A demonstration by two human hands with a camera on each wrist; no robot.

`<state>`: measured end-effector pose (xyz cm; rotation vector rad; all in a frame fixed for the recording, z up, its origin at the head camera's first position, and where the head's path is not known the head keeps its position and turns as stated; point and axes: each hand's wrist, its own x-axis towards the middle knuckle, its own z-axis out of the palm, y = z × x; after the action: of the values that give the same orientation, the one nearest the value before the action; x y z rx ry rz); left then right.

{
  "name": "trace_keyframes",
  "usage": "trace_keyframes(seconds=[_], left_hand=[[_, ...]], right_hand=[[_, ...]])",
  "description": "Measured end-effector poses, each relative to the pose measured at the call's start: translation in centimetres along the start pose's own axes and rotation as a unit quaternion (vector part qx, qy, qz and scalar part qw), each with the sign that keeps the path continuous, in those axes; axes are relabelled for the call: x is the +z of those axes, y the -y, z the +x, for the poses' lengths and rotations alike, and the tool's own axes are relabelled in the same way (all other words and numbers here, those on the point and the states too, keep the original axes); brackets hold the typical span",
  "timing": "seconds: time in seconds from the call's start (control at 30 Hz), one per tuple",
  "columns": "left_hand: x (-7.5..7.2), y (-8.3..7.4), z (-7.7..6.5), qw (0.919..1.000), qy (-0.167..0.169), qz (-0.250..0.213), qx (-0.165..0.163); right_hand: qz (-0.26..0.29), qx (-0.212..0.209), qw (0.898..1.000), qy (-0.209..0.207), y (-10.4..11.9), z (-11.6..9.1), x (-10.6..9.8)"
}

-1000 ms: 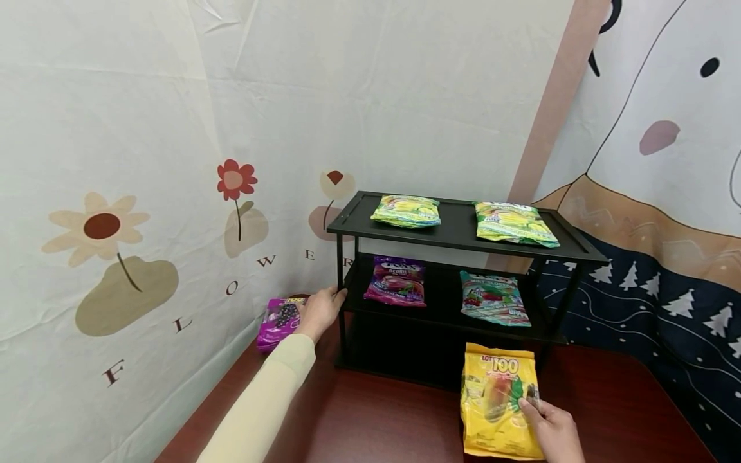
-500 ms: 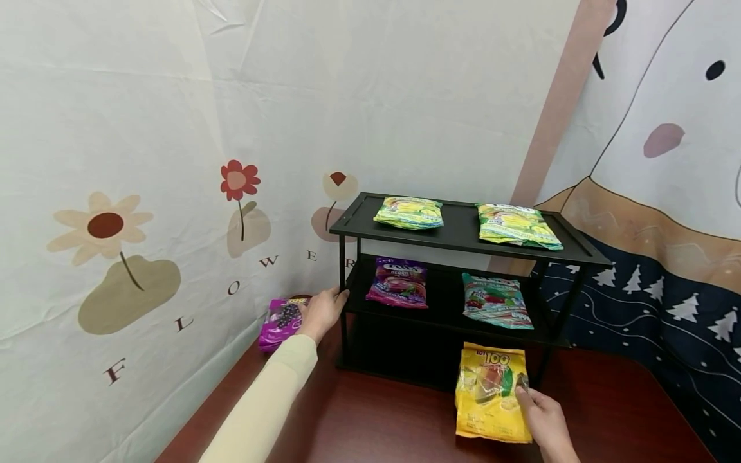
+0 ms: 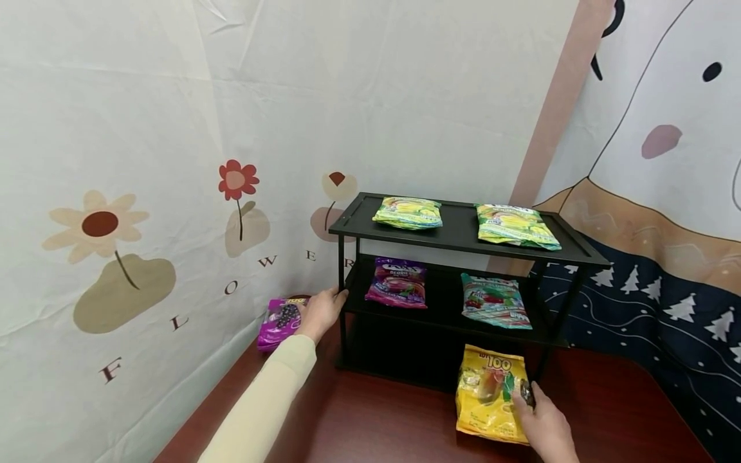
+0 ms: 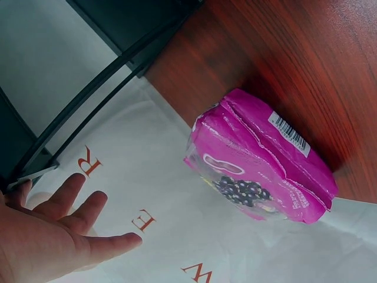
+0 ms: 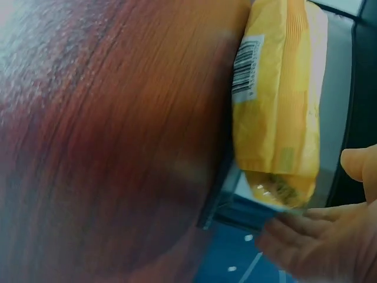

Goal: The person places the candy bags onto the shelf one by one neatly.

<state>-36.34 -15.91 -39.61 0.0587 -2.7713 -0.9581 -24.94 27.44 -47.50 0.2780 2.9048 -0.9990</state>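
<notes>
A yellow candy bag (image 3: 489, 402) with a mango picture stands tilted at the front right of the black shelf rack (image 3: 440, 243). My right hand (image 3: 544, 421) is at its right side, thumb and fingers spread apart. In the right wrist view the thumb sits clear of the bag, while the straight fingers reach its end. My left hand (image 3: 320, 315) rests against the rack's front left post. Its fingers (image 4: 82, 218) are extended and spread in the left wrist view. Beyond this hand lies a purple candy bag (image 4: 259, 159) with a dark grape picture, partly covered in the head view.
Two yellow-green candy bags (image 3: 408, 213) lie on the top shelf. The middle shelf bears a purple berry bag (image 3: 397, 283) and a teal mint bag (image 3: 496, 302). Below is a dark bottom shelf (image 3: 399, 354). The rack stands on a reddish-brown table (image 3: 376, 418) before printed cloth walls.
The yellow bag has shifted slightly left and up toward the rack and now tilts. My right hand's thumb and fingers have spread from its edge. The left hand stays at the post.
</notes>
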Motion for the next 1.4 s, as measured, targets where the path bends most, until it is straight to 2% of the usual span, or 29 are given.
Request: trace_keyframes(seconds=[0.1, 0.23, 0.37, 0.7, 0.87, 1.0, 1.23, 1.3, 1.4], left_hand=[[0.0, 0.0, -0.1, 1.0, -0.002, 0.001, 0.001], [-0.1, 0.0, -0.3, 1.0, -0.002, 0.005, 0.003], [0.0, 0.0, -0.2, 0.9999, -0.008, 0.004, 0.007], [0.0, 0.1, -0.3, 0.9999, -0.009, 0.002, 0.009], [0.0, 0.0, -0.2, 0.9999, -0.009, 0.003, 0.008], [0.0, -0.1, -0.2, 1.0, -0.005, 0.003, 0.006], [0.0, 0.1, -0.1, 1.0, -0.005, 0.0, 0.004], [-0.1, 0.0, -0.1, 1.0, -0.004, -0.003, 0.003], [-0.1, -0.1, -0.3, 1.0, -0.003, -0.003, 0.005]], right_hand=[[-0.074, -0.088, 0.993, -0.029, 0.7, -0.7, 0.4], [-0.172, -0.18, 0.968, -0.04, 1.4, -1.8, 1.3], [-0.234, -0.218, 0.947, -0.029, 1.5, -2.6, 2.0], [-0.327, -0.286, 0.9, -0.021, 0.7, -2.9, 2.7], [-0.316, -0.331, 0.888, -0.034, -0.2, -2.8, 2.9], [-0.319, -0.346, 0.881, -0.044, -0.5, -2.6, 3.0], [-0.339, -0.341, 0.868, -0.128, -0.2, -2.3, 3.4], [-0.337, -0.34, 0.866, -0.146, -0.2, -2.0, 3.5], [-0.324, -0.336, 0.87, -0.157, -0.3, -1.4, 3.7]])
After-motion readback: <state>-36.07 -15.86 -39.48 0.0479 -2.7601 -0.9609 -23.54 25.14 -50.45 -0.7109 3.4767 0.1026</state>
